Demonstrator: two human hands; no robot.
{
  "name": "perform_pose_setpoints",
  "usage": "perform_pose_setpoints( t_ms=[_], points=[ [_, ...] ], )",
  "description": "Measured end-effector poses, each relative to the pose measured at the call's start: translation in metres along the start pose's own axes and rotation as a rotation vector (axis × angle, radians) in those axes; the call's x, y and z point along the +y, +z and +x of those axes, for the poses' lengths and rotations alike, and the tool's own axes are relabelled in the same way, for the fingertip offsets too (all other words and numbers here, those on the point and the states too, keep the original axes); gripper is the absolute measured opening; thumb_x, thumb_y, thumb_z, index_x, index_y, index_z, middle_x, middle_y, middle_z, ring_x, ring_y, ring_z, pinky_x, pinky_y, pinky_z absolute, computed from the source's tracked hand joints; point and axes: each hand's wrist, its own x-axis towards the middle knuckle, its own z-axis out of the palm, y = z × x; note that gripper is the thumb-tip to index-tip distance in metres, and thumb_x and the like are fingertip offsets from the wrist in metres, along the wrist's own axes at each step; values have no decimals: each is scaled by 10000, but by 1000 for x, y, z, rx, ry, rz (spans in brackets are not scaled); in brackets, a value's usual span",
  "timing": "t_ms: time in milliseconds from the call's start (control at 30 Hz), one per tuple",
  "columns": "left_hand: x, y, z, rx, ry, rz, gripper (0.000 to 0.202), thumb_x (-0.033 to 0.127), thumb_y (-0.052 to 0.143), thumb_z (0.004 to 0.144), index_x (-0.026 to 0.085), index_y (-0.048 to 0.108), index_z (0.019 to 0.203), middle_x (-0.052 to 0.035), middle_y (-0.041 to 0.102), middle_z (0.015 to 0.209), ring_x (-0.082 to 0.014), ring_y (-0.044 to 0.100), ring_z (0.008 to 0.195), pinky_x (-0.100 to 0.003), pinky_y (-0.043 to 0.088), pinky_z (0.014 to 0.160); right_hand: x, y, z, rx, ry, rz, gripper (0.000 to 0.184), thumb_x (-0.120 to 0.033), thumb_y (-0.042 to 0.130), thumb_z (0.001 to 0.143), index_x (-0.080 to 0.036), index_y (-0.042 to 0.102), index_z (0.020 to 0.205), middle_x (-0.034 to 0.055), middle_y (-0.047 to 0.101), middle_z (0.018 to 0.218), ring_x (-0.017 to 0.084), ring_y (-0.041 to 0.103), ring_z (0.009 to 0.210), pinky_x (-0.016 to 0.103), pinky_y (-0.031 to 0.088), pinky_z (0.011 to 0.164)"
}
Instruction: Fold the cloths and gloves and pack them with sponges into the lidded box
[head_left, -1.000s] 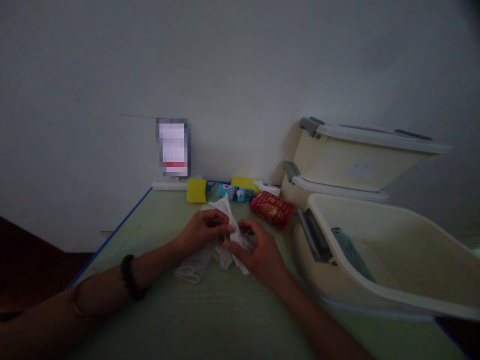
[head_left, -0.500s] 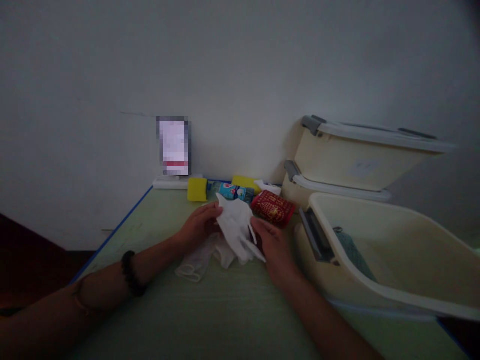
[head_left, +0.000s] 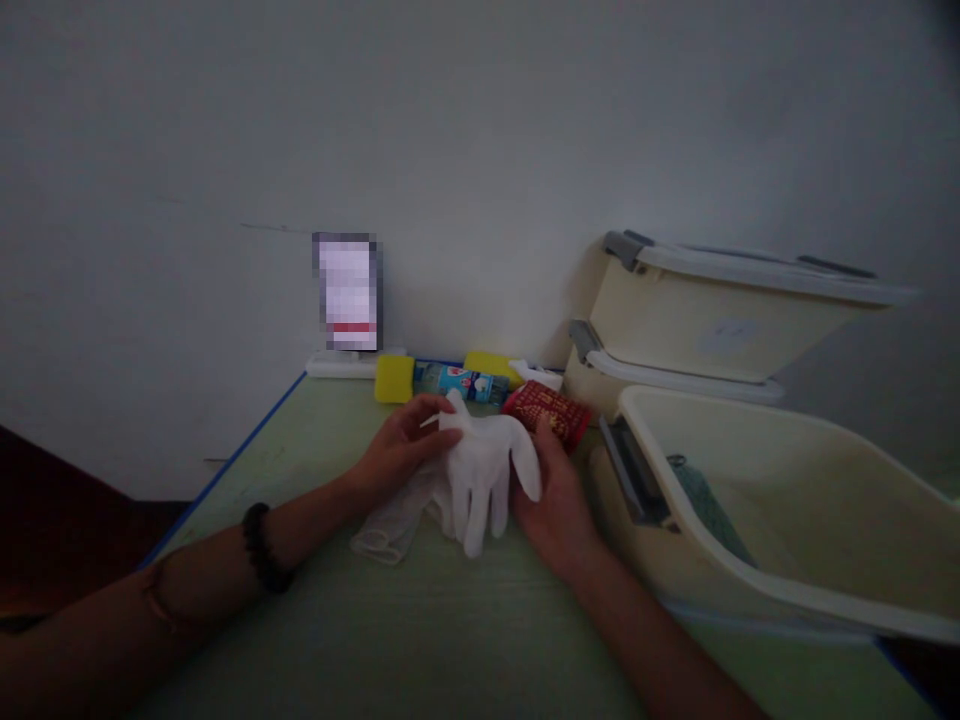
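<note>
My left hand [head_left: 409, 445] pinches a white glove [head_left: 480, 470] at its upper left edge, between thumb and fingers. The glove hangs just above the table, its limp fingers spread downward. My right hand [head_left: 559, 500] is at the glove's right side, thumb up, with its other fingers partly hidden behind the fabric. Beneath and left of the glove lies a translucent plastic glove [head_left: 386, 525], crumpled on the table. Behind my hands are a clear bottle with a blue label [head_left: 465, 383], a yellow sponge [head_left: 394, 379] and a red packet [head_left: 551, 412].
To the right stands an open cream bin [head_left: 750, 590] with a green item [head_left: 712, 510] inside. Behind it are stacked lidded boxes [head_left: 697, 310] against the wall. A phone [head_left: 349, 292] is propped on a white stand [head_left: 341, 366]. Another yellow piece [head_left: 486, 366] lies behind the bottle.
The white glove has turned and opened out, so its fingers now hang down separately. My right hand's thumb has lifted from the glove's edge. My left hand keeps its pinch.
</note>
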Motion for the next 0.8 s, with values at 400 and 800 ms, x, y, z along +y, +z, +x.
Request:
perform_pose_setpoints(
  t_ms=[400,800],
  points=[
    [-8,-8,6,26,29,10,293,319,543,766,208,567,1036,-68,545,1155,-217,534,985,-337,413,823,-1,-9,-3,-7,-21,-338,100,-231,602,606,-167,639,674,-35,589,527,109,489,469,220,368,472],
    [-3,-2,4,43,-89,57,204,238,681,658,163,534,779,4,626,742,-112,579,642,-222,449,590,1,-12,-3,142,-799,-1063,334,-275,587,699,-172,509,1007,93,529,988,207,502,901,361,424,773]
  ],
)
